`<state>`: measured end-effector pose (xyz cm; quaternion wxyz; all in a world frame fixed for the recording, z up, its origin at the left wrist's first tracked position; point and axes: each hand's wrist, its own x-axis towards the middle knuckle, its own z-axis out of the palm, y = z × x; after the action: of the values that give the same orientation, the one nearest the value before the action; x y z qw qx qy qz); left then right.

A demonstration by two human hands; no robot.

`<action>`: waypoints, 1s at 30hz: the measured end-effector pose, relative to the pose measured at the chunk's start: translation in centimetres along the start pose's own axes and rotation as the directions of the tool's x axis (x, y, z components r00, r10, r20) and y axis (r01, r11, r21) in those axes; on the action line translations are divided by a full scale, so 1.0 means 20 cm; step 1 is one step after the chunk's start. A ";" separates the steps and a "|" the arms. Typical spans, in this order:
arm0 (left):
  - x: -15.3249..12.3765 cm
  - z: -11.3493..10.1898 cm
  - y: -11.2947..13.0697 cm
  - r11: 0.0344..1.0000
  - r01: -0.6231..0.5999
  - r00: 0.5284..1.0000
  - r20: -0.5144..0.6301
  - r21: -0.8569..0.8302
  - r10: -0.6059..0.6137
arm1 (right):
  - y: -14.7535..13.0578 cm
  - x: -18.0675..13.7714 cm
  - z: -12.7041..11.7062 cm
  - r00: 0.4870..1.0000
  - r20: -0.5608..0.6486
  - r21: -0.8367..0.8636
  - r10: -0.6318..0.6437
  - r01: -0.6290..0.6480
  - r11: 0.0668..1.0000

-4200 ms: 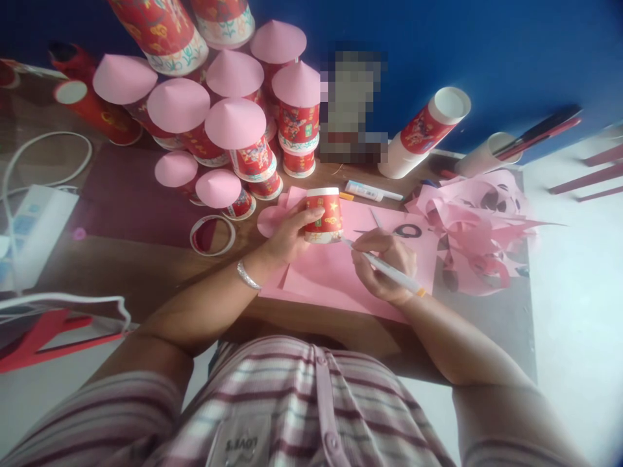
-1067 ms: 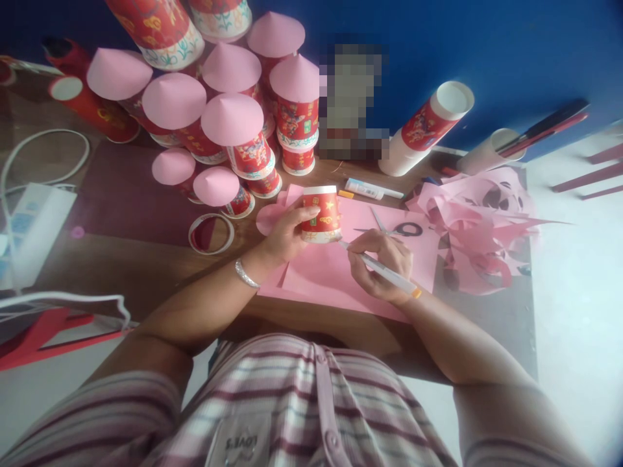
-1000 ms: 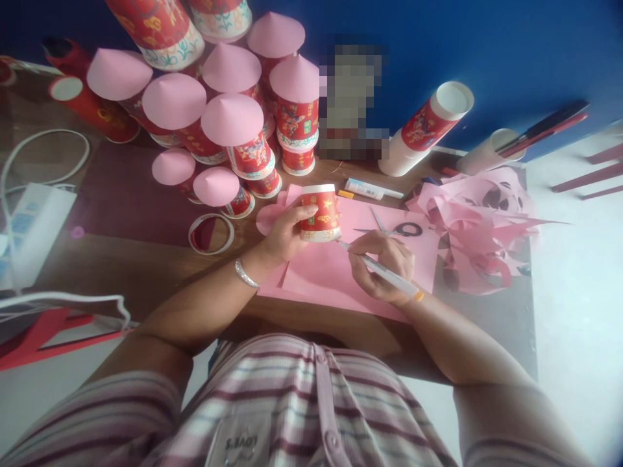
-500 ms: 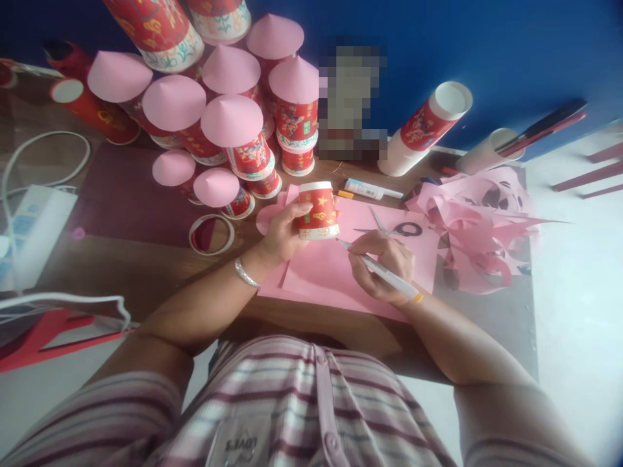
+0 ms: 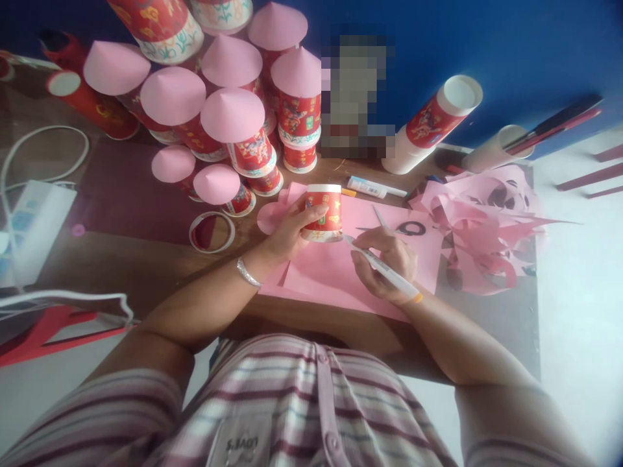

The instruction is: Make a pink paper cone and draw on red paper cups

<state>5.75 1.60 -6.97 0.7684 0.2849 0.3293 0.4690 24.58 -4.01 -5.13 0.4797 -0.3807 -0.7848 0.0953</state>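
Note:
My left hand (image 5: 294,228) is wrapped round a short paper tube (image 5: 327,217) with a red printed band and white ends, held upright above the pink paper sheets (image 5: 335,279). A pattern in colour runs along its lower white end. My right hand (image 5: 389,263) grips a white marker pen (image 5: 392,275) with an orange end, its tip at the lower right edge of the tube; whether it touches I cannot tell. Scissors (image 5: 411,228) with dark handles lie on the pink paper just beyond my right hand.
Several red tubes with pink paper cones (image 5: 232,115) stand at the back left. A tape roll (image 5: 211,232) lies left of my left hand. Another marker (image 5: 374,188) lies behind the paper. Pink paper scraps (image 5: 487,227) heap at the right, before a tall tube (image 5: 433,126).
My left hand has turned the paper tube, so the star now sits further right, and shifted it slightly right. The marker has moved slightly right with my right hand.

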 end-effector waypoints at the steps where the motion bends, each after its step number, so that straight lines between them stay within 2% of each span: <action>1: 0.00 0.00 0.00 1.000 0.006 1.000 -0.007 0.007 -0.006 | 0.00 0.00 0.00 1.000 -0.003 0.004 -0.005 0.005 1.000; 5: 0.01 -0.02 -0.01 0.999 0.041 0.999 -0.024 0.020 -0.041 | 0.05 -0.03 0.02 0.999 -0.041 -0.002 -0.025 0.025 1.000; 9: 0.01 -0.03 -0.02 0.999 0.019 0.999 -0.034 0.035 -0.017 | 0.16 -0.05 0.06 0.999 -0.039 0.001 0.018 -0.018 1.000; 13: 0.02 -0.02 -0.03 0.998 -0.013 1.000 -0.012 0.068 0.014 | 0.24 -0.04 0.08 0.999 -0.015 -0.121 0.034 -0.036 0.992; 17: 0.02 -0.02 -0.02 0.996 -0.046 0.998 0.036 0.080 0.043 | 0.24 -0.03 0.08 0.998 0.035 -0.183 0.055 -0.048 0.982; 22: 0.01 -0.02 -0.02 0.997 -0.043 0.998 0.038 0.066 0.040 | 0.25 -0.05 0.09 0.997 0.063 -0.216 0.043 -0.029 0.976; 26: 0.02 -0.04 -0.03 0.997 -0.053 0.994 0.104 0.062 0.047 | 0.26 -0.07 0.11 0.994 0.098 -0.258 0.045 -0.018 0.966; 30: 0.02 -0.04 -0.04 0.998 -0.053 0.994 0.096 0.031 0.049 | 0.27 -0.08 0.12 0.995 0.096 -0.340 0.031 0.003 0.940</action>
<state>5.62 1.74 -8.11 0.7662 0.3282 0.2926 0.4686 25.60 -0.83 -10.23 0.3661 -0.4581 -0.8098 -0.0190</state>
